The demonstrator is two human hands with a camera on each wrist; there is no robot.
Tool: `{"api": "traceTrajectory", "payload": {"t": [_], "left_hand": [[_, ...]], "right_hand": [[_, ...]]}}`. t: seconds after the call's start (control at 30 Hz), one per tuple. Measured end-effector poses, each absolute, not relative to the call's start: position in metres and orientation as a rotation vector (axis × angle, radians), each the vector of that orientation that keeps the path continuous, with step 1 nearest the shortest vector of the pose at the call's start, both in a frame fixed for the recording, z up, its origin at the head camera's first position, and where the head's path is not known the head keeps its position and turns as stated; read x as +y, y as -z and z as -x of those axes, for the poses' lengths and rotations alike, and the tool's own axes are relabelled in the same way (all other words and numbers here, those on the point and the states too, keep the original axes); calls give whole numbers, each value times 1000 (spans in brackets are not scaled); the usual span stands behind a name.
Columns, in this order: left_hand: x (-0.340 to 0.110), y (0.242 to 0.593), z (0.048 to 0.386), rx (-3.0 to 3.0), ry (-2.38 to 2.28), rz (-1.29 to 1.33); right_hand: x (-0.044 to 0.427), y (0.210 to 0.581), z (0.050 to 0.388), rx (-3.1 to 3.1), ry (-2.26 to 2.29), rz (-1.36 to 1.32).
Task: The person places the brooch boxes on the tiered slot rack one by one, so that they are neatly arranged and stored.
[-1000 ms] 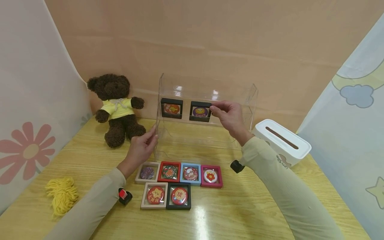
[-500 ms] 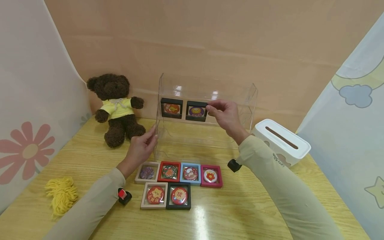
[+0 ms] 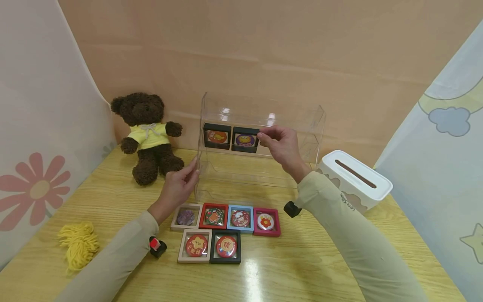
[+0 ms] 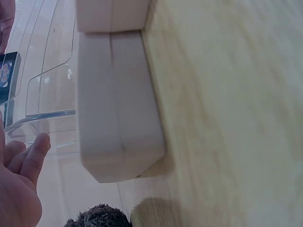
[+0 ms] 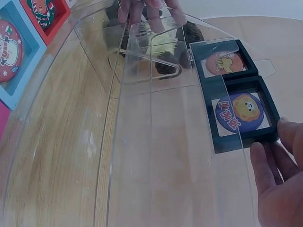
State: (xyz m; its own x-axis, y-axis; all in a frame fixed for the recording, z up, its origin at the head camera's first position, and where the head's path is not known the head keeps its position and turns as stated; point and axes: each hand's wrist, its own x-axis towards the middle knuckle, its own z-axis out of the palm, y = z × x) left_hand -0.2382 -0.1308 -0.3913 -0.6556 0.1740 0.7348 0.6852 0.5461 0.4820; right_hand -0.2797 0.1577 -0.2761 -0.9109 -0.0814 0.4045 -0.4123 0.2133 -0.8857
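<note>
A clear acrylic display rack (image 3: 260,172) stands in the middle of the head view. On its upper tier are two black square frames side by side: one with a red-orange badge (image 3: 217,136), one with a purple badge (image 3: 245,140). My right hand (image 3: 283,147) pinches the right edge of the purple-badge frame between thumb and fingers; the right wrist view shows this right hand (image 5: 284,175) at the frame's corner. My left hand (image 3: 177,186) holds the rack's left side panel, its fingertips partly behind the clear edge. In the left wrist view, left fingers (image 4: 33,161) lie by that panel.
Several framed badges lie in two rows before the rack, including a red frame (image 3: 215,216) and a black frame (image 3: 226,246). A brown teddy bear (image 3: 151,134) sits left, yellow yarn (image 3: 79,247) lies nearer, and a white tissue box (image 3: 356,180) stands right.
My right hand has slid the purple-badge frame left along the upper tier, up close to the red-orange-badge frame. The left hand has stayed at the rack's side.
</note>
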Motion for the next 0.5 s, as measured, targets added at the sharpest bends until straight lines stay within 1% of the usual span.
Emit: {"api": "traceTrajectory", "payload": {"t": [0.5], "left_hand": [[-131,392,240,-2138,1019,698]], "right_hand": [[157,275,279,-2222,-1757,-468]]}}
